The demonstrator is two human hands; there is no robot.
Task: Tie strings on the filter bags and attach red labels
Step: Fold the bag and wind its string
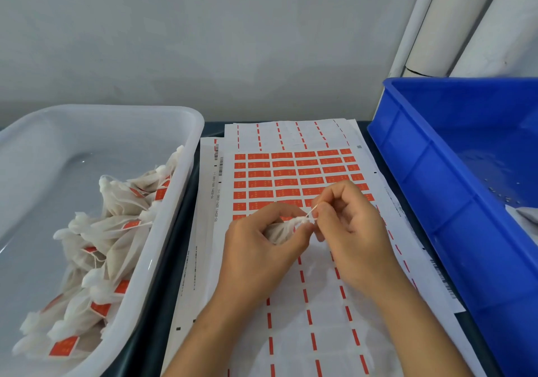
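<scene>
Head view: the left hand (262, 240) grips a filter bag (278, 231) above the label sheet (291, 173); the right hand (346, 219) pinches its string (311, 212). Cinching well likely needs steady, even tension while the bag's neck is held firmly.

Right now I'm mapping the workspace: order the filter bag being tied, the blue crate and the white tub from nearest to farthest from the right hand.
1. filter bag, touching the right hand, at its fingertips.
2. blue crate, to its right.
3. white tub, far left.
</scene>
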